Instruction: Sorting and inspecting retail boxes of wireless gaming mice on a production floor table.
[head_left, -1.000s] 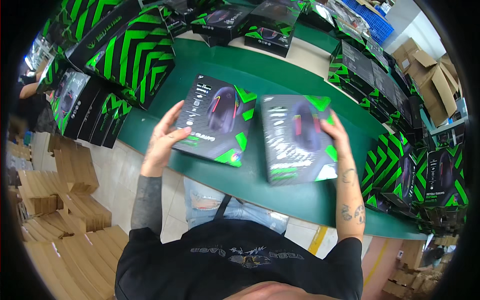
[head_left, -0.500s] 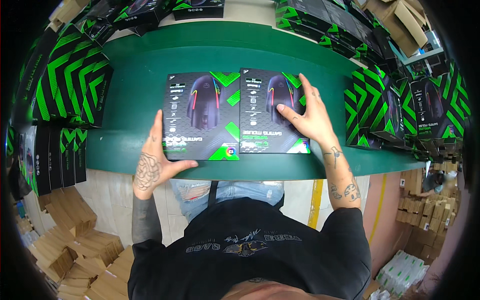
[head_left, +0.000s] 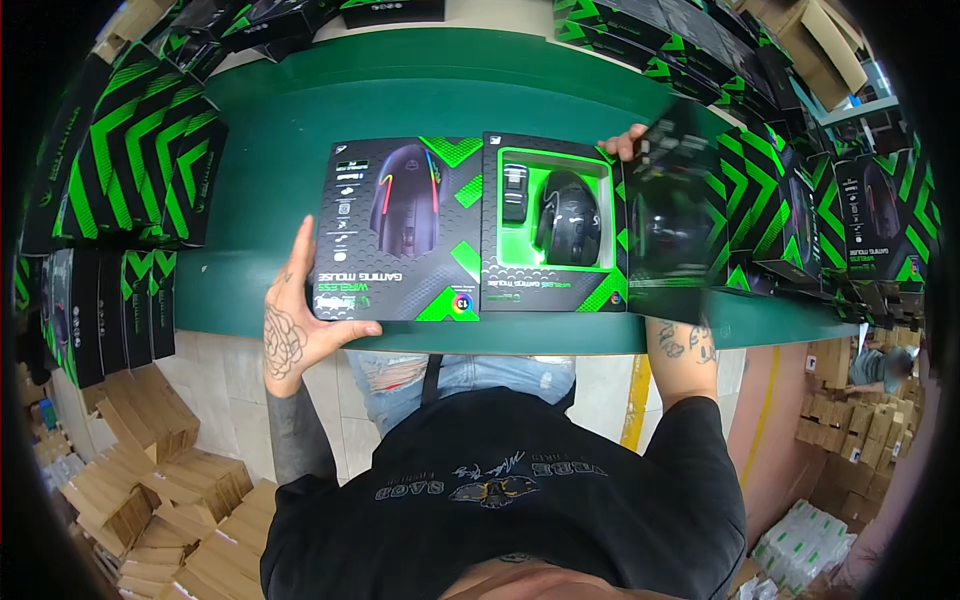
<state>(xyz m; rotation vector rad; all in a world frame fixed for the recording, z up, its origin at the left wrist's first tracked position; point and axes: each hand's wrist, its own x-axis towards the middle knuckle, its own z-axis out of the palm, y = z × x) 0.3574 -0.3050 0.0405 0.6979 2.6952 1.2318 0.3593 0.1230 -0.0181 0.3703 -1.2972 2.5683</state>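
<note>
Two flat black-and-green mouse boxes lie side by side before me. The left mouse box is closed, a mouse pictured on its front. My left hand is open, fingers stretched along that box's left side and thumb at its near edge. On the right mouse box, the front flap stands swung out to the right, blurred. Inside the green-framed window sit a black mouse and a small black part. My right hand is mostly hidden behind the flap; only fingertips show by its far edge.
The boxes lie on a green tabletop. Stacked mouse boxes stand at the left, right and far right. Brown cartons are piled on the floor at left. Another person is at the far right.
The right mouse box's front flap has swung open to the right, showing the mouse inside. My right hand has gone behind the flap. My left hand has stayed beside the left box.
</note>
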